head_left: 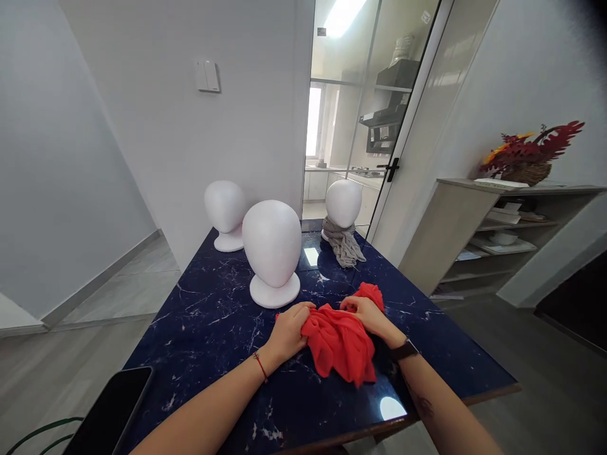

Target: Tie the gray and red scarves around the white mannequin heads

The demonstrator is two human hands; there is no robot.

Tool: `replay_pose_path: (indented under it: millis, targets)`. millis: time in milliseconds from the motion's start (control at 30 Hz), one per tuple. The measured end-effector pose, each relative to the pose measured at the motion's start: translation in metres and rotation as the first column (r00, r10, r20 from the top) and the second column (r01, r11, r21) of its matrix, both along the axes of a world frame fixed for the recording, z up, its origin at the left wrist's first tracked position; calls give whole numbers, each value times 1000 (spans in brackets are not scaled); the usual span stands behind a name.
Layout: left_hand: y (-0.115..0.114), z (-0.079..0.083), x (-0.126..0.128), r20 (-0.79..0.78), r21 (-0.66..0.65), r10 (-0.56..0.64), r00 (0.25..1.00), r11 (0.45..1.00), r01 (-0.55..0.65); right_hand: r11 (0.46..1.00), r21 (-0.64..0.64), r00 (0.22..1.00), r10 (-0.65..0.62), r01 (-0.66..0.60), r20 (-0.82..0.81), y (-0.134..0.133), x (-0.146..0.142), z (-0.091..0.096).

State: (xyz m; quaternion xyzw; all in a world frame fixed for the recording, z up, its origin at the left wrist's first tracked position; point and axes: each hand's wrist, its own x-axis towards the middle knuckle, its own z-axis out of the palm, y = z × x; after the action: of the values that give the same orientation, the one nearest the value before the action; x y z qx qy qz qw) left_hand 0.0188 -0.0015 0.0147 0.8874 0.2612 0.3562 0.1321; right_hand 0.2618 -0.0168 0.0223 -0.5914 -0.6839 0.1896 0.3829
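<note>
A crumpled red scarf (pixel 342 344) lies on the dark blue marble table (pixel 213 316) in front of me. My left hand (pixel 289 330) grips its left side with fingers curled into the cloth. My right hand (pixel 367 314) is closed on the scarf's upper right part, where a red fold (pixel 372 292) sticks out beyond the fingers. A white foam mannequin head (pixel 272 249) stands bare just behind my left hand. Another bare one (pixel 225 213) is at the far left. A third foam head (pixel 343 203) at the far side wears a grey scarf (pixel 344 245).
A black phone (pixel 114 411) lies at the table's near left corner. A glass door (pixel 370 114) stands behind the table. A wooden shelf unit (pixel 497 221) with a basket of red and orange flowers (pixel 528 155) is at the right. Grey floor lies on both sides.
</note>
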Motion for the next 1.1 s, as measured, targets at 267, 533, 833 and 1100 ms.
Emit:
replay_pose_path:
  millis: [267, 533, 833, 1100]
  targets:
    - [2, 3, -8, 76, 287, 19, 997, 957, -40, 764, 214, 789, -556, 609, -261, -5, 22, 13]
    - [-2, 4, -7, 68, 349, -54, 996, 937, 27, 364, 58, 264, -546, 930, -795, 7, 80, 1]
    - [-1, 9, -9, 101, 363, -12, 995, 932, -26, 953, 117, 960, -276, 280, -47, 5, 27, -3]
    - [1, 7, -11, 103, 331, 29, 994, 942, -62, 997, -67, 996, 41, -36, 85, 11, 36, -23]
